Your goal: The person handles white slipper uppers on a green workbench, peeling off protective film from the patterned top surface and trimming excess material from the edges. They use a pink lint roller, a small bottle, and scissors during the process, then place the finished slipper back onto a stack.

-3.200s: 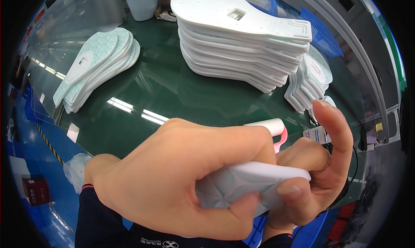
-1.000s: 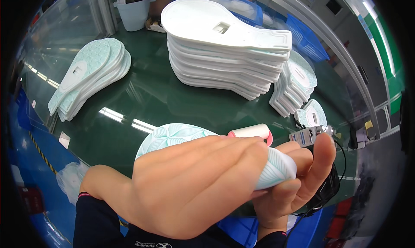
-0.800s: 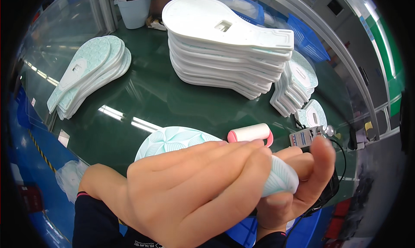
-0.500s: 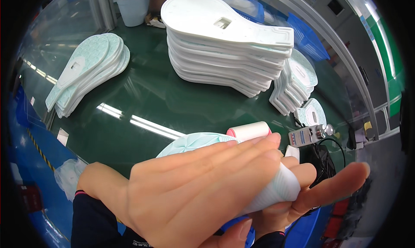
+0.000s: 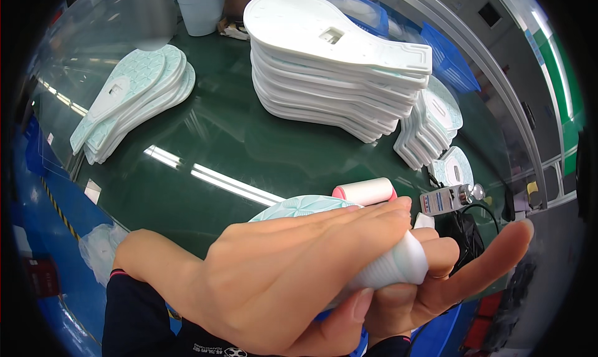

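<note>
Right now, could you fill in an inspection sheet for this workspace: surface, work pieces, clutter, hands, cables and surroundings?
Surface: glossy green tabletop, reflecting bright light strips.
Work pieces: pale-green patterned panel in the hands; tall stack of white panels behind; patterned stacks at left and right.
Clutter: white roller with pink ends, bottle with metal cap, pale bucket.
Hands: left hand lies across the panel, whether gripping is unclear; right hand holds its right end, index finger extended.
Cables: black cable curving beside the bottle; ends unclear.
Surroundings: blue floor with striped tape at left.
</note>
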